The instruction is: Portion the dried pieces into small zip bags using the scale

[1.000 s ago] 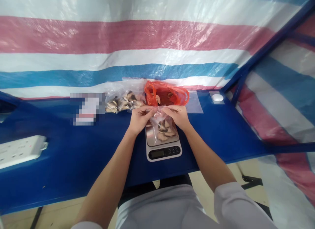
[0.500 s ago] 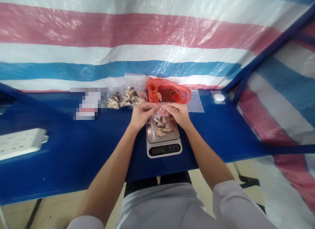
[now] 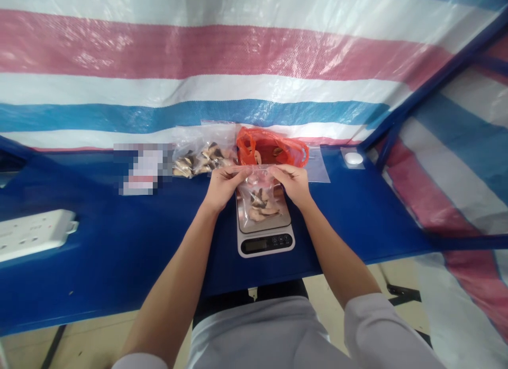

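Observation:
A clear plastic zip bag (image 3: 262,199) with several pale and dark dried slices inside is stretched between my hands over the kitchen scale (image 3: 266,244). My left hand (image 3: 224,187) pinches the bag's top edge at its left end. At the right end, my right hand (image 3: 292,183) pinches the same edge. The slices look like dried mushroom, though I cannot be sure. Whether the bag's bottom touches the steel plate of the scale I cannot tell. The scale's display looks dark, with no readable figures.
Behind my hands lies an open red plastic bag (image 3: 273,146) with more slices. Left of it are filled clear bags (image 3: 210,158). A flat clear bag (image 3: 318,165) and a white oval object (image 3: 353,159) lie right. A power strip (image 3: 37,234) sits at left on the blue table (image 3: 130,242).
My hands have moved slightly apart along the bag's top edge, pulling it straighter. The bag hangs flatter and wider than before. The camera view has shifted a little.

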{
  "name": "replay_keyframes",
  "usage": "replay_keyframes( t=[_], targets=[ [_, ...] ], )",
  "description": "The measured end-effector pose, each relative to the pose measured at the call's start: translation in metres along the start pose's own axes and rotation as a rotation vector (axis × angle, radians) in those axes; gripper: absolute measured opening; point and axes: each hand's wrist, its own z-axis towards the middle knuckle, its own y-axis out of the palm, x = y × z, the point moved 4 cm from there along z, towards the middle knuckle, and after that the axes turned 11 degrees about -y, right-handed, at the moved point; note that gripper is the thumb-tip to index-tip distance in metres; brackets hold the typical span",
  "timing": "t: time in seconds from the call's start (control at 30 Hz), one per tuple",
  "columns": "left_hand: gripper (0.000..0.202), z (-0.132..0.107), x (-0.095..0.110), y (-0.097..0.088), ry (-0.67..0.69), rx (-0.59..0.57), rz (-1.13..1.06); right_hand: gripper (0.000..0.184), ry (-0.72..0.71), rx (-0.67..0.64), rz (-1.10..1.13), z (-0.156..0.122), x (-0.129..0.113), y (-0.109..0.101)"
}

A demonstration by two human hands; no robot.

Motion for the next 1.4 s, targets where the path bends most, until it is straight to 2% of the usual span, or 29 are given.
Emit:
replay_keyframes(
  t=[0.17,0.33,0.57,0.67,0.77,0.9,1.07,1.2,1.3,1.4],
  targets=[
    [0.035,0.003,-0.004,-0.007,-0.036,-0.029,-0.083,0.038,0.019,0.028,0.019,0.001,0.003,-0.001],
    [0.038,0.004,-0.004,-0.01,-0.026,0.009,-0.125,0.044,0.054,0.032,0.092,0.003,0.006,0.001],
    [0.041,0.002,0.008,-0.007,0.05,0.117,-0.161,0.05,0.038,-0.076,0.153,0.003,0.007,0.005],
    [0.043,-0.002,0.015,-0.01,0.068,0.163,-0.191,0.046,0.004,-0.162,0.174,0.004,0.004,0.011],
    [0.045,-0.006,0.023,-0.017,0.066,0.158,-0.195,0.041,-0.034,-0.235,0.157,0.007,0.0,0.02],
    [0.046,-0.008,0.031,-0.039,0.056,0.174,-0.166,0.037,-0.03,-0.258,0.149,0.016,-0.009,0.04],
    [0.05,-0.008,0.037,-0.08,0.099,0.26,0.018,0.034,0.031,-0.31,0.188,0.028,-0.02,0.075],
    [0.059,-0.014,0.044,-0.114,0.141,0.339,0.155,0.032,0.071,-0.303,0.245,0.047,-0.024,0.102],
    [0.057,-0.022,0.053,-0.134,0.242,0.419,0.385,0.026,0.089,-0.276,0.253,0.066,-0.024,0.122],
    [0.047,-0.029,0.064,-0.139,0.433,0.439,0.723,0.016,0.121,-0.246,0.257,0.086,-0.023,0.141]
  ],
)
